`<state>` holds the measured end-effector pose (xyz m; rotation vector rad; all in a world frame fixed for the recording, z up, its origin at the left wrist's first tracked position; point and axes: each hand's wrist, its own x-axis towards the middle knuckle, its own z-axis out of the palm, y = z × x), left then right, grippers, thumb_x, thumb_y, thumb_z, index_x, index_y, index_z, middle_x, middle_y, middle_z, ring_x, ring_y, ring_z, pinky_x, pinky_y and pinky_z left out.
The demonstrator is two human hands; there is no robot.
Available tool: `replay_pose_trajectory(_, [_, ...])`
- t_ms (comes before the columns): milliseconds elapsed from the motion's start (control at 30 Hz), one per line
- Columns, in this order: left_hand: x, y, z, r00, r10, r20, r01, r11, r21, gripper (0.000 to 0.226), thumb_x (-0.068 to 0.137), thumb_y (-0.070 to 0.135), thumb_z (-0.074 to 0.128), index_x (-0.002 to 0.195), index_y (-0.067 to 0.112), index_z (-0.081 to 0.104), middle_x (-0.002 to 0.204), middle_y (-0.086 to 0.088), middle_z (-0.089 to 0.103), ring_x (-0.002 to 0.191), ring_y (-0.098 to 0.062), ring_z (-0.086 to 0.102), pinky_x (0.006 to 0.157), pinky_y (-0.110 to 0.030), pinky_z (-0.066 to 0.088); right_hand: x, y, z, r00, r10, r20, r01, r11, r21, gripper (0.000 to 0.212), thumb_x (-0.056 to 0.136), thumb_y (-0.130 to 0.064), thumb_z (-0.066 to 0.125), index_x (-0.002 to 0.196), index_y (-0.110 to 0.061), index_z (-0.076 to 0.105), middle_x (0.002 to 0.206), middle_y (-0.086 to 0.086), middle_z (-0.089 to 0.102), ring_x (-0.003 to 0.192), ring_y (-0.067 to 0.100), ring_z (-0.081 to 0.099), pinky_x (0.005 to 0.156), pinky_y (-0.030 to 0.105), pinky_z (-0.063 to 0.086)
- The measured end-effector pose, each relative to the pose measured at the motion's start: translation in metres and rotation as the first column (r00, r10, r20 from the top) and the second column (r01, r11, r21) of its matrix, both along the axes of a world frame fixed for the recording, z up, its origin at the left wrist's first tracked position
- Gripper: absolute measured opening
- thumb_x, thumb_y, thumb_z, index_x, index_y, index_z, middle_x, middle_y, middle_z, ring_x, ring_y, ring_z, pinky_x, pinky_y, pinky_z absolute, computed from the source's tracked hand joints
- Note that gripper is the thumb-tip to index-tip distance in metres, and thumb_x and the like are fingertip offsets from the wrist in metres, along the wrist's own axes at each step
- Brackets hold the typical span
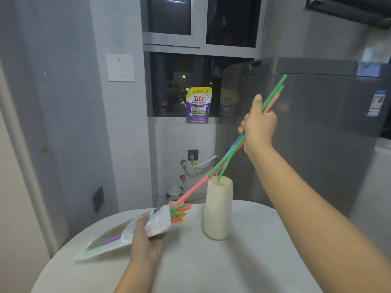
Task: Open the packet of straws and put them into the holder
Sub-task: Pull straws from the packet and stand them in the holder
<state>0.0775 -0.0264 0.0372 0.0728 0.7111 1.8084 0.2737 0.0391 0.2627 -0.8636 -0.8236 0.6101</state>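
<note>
- The left hand is nearest, its grip wrapped around the open end of the straw packet, fingers underneath and thumb on top.
- The packet lies tilted, its far open end raised off the white round bench and its closed end low at the bench's left edge; green and purple straws show through its clear window.
- A cluster of orange and green straw ends sticks out of the packet's mouth, pointing toward the holder.
- The holder, a tall cream cup, stands upright on the bench just to the right of the packet's mouth.
- The right hand is raised above and behind the holder, its grip closed on a bundle of long straws in green, blue and pink, held slanting from upper right to lower left.
- One green straw of that bundle dips its lower tip into the holder's mouth; a pink one runs on past the holder's left side down to the packet's opening.
- Beyond the bench a purple and yellow pouch stands on the window sill, with a grey appliance to its right.
</note>
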Motion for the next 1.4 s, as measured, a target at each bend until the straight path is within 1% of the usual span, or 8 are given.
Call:
replay_pose_trajectory(200, [0.001,0.001,-0.003,1.0,-0.016,0.017,0.016,1.0,0.006,0.008,0.094,0.011,0.051,0.088,0.014,0.055,0.062,-0.001,0.073,0.059,-0.015,0.07,0.077,-0.038,0.052,0.006,-0.002,0.006,0.999,0.023,-0.04,-0.023,1.0,0.001,0.037,0.093,-0.044,0.046,0.067,-0.018,0.038,0.046,-0.006,0.035,0.027,0.003,0.032,0.036,0.021,0.035])
replay_pose_trajectory(300, [-0.001,0.006,-0.006,1.0,-0.004,0.024,0.005,1.0,-0.024,0.006,0.095,0.01,0.051,0.093,0.014,0.054,0.065,0.0,0.073,0.068,-0.015,0.068,0.061,-0.029,0.057,0.014,-0.004,0.011,0.991,0.029,-0.127,-0.025,0.999,0.028,0.035,0.093,-0.043,0.047,0.07,-0.018,0.039,0.041,-0.009,0.035,0.027,0.005,0.031,0.036,0.02,0.035])
replay_pose_trajectory(533, [-0.012,0.013,-0.008,0.994,0.097,0.054,-0.09,0.988,-0.125,0.039,0.094,0.006,0.053,0.132,0.01,0.046,0.129,-0.008,0.059,0.093,-0.019,0.063,0.05,-0.024,0.055,0.029,-0.002,0.007,0.98,0.037,-0.197,-0.031,0.999,0.029,0.034,0.093,-0.039,0.048,0.069,-0.017,0.037,0.036,-0.012,0.032,0.028,0.006,0.029,0.036,0.019,0.033])
replay_pose_trajectory(767, [-0.026,0.015,-0.02,0.986,0.166,-0.023,-0.166,0.949,-0.267,0.056,0.089,0.006,0.061,0.142,0.008,0.041,0.138,-0.01,0.055,0.121,-0.026,0.058,0.048,-0.029,0.055,0.044,0.002,0.007,0.983,-0.041,-0.177,0.049,0.998,0.04,0.035,0.093,-0.039,0.047,0.067,-0.017,0.036,0.041,-0.008,0.033,0.028,0.006,0.029,0.034,0.019,0.032])
replay_pose_trajectory(867, [-0.026,0.015,-0.027,0.985,0.166,-0.04,-0.171,0.943,-0.287,0.059,0.088,0.006,0.062,0.142,0.007,0.04,0.139,-0.01,0.055,0.119,-0.025,0.058,0.078,-0.035,0.057,0.049,0.001,0.013,0.988,-0.081,-0.13,0.088,0.995,0.047,0.037,0.092,-0.04,0.047,0.066,-0.017,0.034,0.043,-0.006,0.033,0.026,0.007,0.03,0.034,0.017,0.031])
replay_pose_trajectory(1033, [-0.014,0.013,-0.025,0.994,0.105,-0.003,-0.102,0.96,-0.261,0.052,0.091,0.005,0.058,0.141,0.004,0.042,0.14,-0.012,0.054,0.122,-0.027,0.057,0.063,-0.034,0.057,0.044,0.001,0.016,0.992,-0.117,-0.049,0.121,0.988,0.099,0.041,0.09,-0.047,0.046,0.064,-0.018,0.036,0.034,-0.011,0.038,0.027,0.007,0.036,0.038,0.022,0.037])
replay_pose_trajectory(1133, [-0.009,0.011,-0.022,0.997,0.076,0.029,-0.067,0.972,-0.226,0.051,0.092,0.005,0.057,0.141,0.003,0.041,0.14,-0.013,0.053,0.118,-0.028,0.057,0.039,-0.03,0.053,0.035,0.004,0.009,0.994,-0.112,-0.002,0.112,0.987,0.111,0.044,0.09,-0.05,0.046,0.061,-0.018,0.037,0.035,-0.01,0.04,0.029,0.006,0.039,0.038,0.022,0.038])
replay_pose_trajectory(1400, [-0.004,0.009,-0.016,0.999,0.037,0.037,-0.029,0.983,-0.179,0.048,0.092,0.001,0.055,0.139,0.002,0.042,0.138,-0.016,0.054,0.099,-0.027,0.06,0.039,-0.033,0.053,0.012,0.017,-0.027,0.991,-0.1,0.084,0.091,0.991,0.1,0.045,0.092,-0.05,0.044,0.059,-0.019,0.039,0.045,-0.004,0.043,0.03,0.003,0.043,0.035,0.015,0.039])
